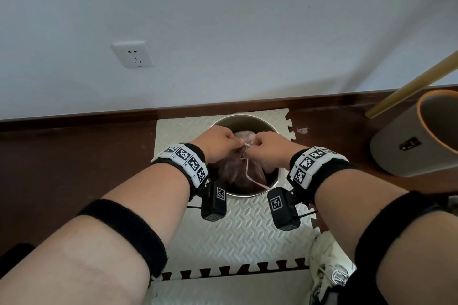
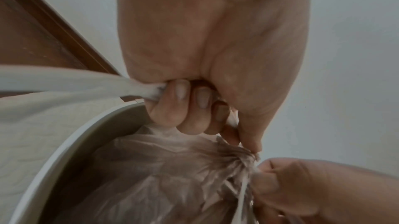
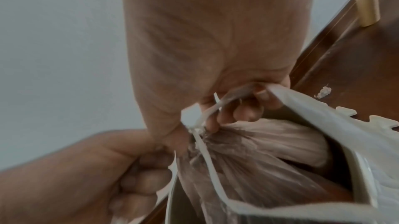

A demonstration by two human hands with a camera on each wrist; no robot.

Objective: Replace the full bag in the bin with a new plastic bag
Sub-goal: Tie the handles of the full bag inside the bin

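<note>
A round grey bin (image 1: 270,129) stands on a white foam mat by the wall. Inside it sits the full translucent bag (image 1: 238,171), its mouth gathered into a knot (image 1: 247,145) by a white drawstring (image 1: 250,176). My left hand (image 1: 218,142) grips one white strap (image 2: 86,82) in a fist, its thumb at the gathered neck (image 2: 237,157). My right hand (image 1: 270,148) pinches the other strap (image 3: 207,113) right at the knot; a loose loop of drawstring (image 3: 211,164) trails over the bag (image 3: 270,142). The fists almost touch above the bin (image 2: 64,151).
A second grey bin with an orange rim (image 1: 421,136) lies tipped at the right, beside a slanting wooden pole (image 1: 409,84). A wall socket (image 1: 132,54) sits upper left. Brown skirting and floor surround the mat (image 1: 235,238). A white crumpled bag (image 1: 324,270) lies at lower right.
</note>
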